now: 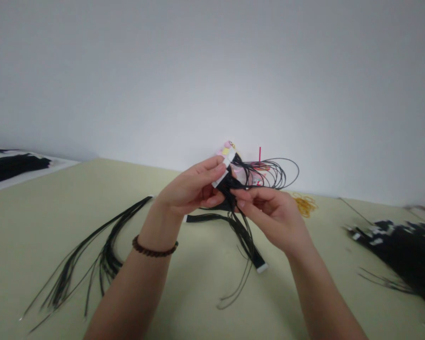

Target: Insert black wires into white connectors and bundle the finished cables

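My left hand (193,190) and my right hand (269,212) are raised together above a pale green table (38,212). Between them they hold a bundle of thin black wires (240,222) with small white connectors. The left fingers pinch a white connector (223,174) at the top of the bundle. Just below it, the right fingers are closed on the black wires. Loose wire ends hang down to a white connector (261,267) near the table. Wire loops (276,172) spread out behind the hands. A dark bead bracelet (154,249) circles my left wrist.
A long sheaf of black wires (91,255) lies on the table at the left. A large heap of black wires with white connectors (400,250) lies at the right. Yellow rubber bands (305,204) sit behind my right hand. More black wires (13,166) lie at the far left. A plain wall rises behind.
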Tool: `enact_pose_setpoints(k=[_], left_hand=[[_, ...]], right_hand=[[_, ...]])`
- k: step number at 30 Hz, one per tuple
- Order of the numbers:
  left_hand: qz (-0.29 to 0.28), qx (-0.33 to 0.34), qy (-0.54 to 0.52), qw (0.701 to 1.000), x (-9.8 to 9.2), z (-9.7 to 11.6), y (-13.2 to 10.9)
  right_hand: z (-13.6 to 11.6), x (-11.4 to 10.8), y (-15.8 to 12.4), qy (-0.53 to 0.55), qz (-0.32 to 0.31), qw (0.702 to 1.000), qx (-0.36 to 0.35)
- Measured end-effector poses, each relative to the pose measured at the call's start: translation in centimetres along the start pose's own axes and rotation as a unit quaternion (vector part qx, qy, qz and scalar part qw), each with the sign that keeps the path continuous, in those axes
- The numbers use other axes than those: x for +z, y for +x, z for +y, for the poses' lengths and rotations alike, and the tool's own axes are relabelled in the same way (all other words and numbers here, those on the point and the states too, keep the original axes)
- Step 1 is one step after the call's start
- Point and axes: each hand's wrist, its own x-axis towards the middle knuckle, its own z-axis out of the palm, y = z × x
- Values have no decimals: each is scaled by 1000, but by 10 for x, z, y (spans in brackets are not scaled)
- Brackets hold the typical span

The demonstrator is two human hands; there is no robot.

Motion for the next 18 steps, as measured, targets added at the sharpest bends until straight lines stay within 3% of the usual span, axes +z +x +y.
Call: enact_pose_setpoints(k=[3, 6, 12, 15, 18], left_hand=[[16, -13, 5, 1000, 0, 1, 0], [29, -21, 8, 999, 2, 2, 0], [61, -9, -25, 998, 5, 11, -1], [81, -45, -51, 994, 2, 17, -3], [97, -67, -69, 991, -4, 20, -4]], right_hand=[[-5, -3, -3, -124, 19, 991, -45], [-8, -2, -4, -172, 25, 982, -73], [-14, -3, -8, -169, 40, 979, -110], [-18, -21, -16, -129, -15, 987, -91], [-15, -53, -28, 4, -50, 996, -72]])
